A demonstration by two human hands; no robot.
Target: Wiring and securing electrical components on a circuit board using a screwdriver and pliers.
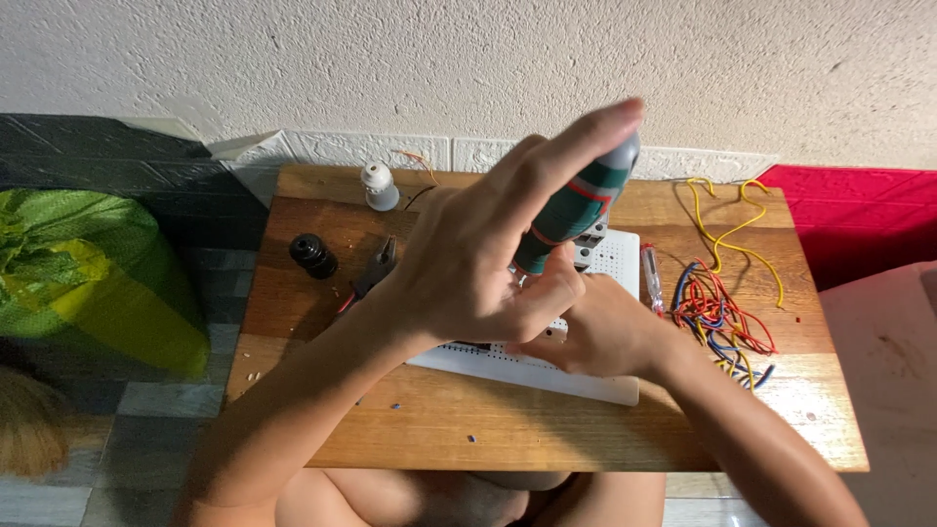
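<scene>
Left hand (478, 259) up over the middle of the wooden surface (547, 429), fingers stretched long and wrapped along a green-and-grey powered screwdriver (576, 205) — index finger runs up to its far end, thumb closes under the barrel near the tip. Tool tilted, top leaning far-right, tip pointing down at the white perforated board (615, 256) lying flat mid-surface. Right hand (595, 337) sits low on that board, just under the tool tip, fingers curled in; cannot tell whether it pinches something, the left hand covers its fingertips. A grey block part (592, 239) stands on the board right behind the tool. Just right of the board, a small clear-handled tester screwdriver (651, 278) lies pointing near-far. Further right, a loose tangle of red, blue and yellow wires (722, 312), two yellow strands trailing toward the far edge. Left of the hands — pliers (376, 268) with dark grips, a black round lamp holder (312, 256), and a white lamp holder (378, 185) at the far edge by the wall. Green sack (88, 273) on the floor far left, red cloth (859, 220) at right.
</scene>
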